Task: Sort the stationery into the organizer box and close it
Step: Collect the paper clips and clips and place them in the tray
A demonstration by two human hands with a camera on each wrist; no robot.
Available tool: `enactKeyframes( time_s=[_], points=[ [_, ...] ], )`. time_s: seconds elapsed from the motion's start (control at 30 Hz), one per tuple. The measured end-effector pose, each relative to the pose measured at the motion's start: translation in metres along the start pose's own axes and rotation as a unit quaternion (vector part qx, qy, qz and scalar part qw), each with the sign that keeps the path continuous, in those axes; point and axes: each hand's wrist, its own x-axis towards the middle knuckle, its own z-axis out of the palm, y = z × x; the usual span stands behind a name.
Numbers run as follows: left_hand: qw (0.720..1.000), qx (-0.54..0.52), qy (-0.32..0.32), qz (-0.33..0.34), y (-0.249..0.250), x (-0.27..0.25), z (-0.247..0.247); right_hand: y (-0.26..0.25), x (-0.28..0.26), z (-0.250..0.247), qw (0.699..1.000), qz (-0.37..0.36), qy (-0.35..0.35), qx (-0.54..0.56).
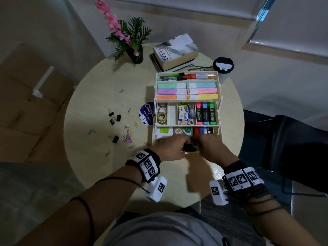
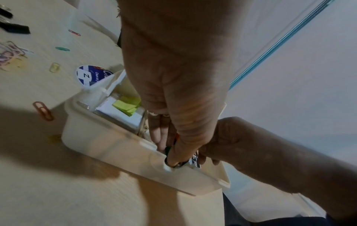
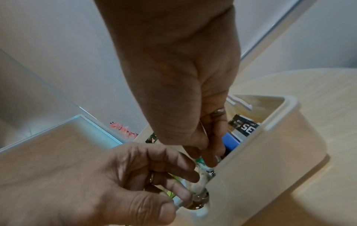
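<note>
Cream plastic framed both grips: left hand (image 1: 171,148) and right hand (image 1: 206,147) met fingertip to fingertip inside the near, bottom compartment of the organizer box (image 1: 219,82), just behind its front wall. Left hand's fingers (image 3: 173,174) were curled and pinched something small and dark at the wall; what it was could not be told. Right hand's fingers (image 3: 210,156) were curled downward among the contents too; whether they gripped anything could not be told. Both hands wore a ring.

Bottom compartment also held yellow-green sticky notes (image 2: 126,106), a blue item and a black packet with white print. Box stood open on the round bench (image 1: 99,107), its trays stepped back: middle tray with tape rolls (image 1: 161,114), a staple box and three highlighters (image 1: 205,113); above it pastel erasers-like bars (image 1: 187,91) in rows, kind uncertain; top tray with pens (image 1: 188,76).

Loose on the bench, left of the box and well apart from it: black binder clips (image 1: 115,118) and scattered coloured paper clips (image 1: 127,136). One orange clip lay just beside the box's near-left corner. A round blue-and-white disc (image 1: 146,113) sat partly under the box's left side.

Far side of bench: potted plant (image 1: 132,38) with pink flowers, stacked books (image 1: 174,52), lidded cup (image 1: 223,65).
</note>
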Motion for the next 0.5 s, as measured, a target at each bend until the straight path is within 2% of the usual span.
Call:
enactKeyframes(
  time_s=[0.1,0.2,0.37,0.5],
  points=[
    [0.998,-0.027,0.030,0.043,-0.006,-0.014,-0.007,-0.019,0.000,-0.003,0.998,-0.012,0.057,-0.002],
    [0.994,-0.054,0.076,0.056,-0.026,-0.039,-0.021,-0.047,0.005,-0.002,0.993,-0.060,0.096,0.018],
    [0.981,-0.121,0.151,0.003,-0.102,-0.088,-0.029,-0.113,0.035,0.016,0.987,-0.110,0.102,0.053],
    [0.972,-0.156,0.160,-0.070,-0.179,-0.121,-0.025,-0.159,0.074,0.051,0.989,-0.137,0.040,0.032]
  ],
)
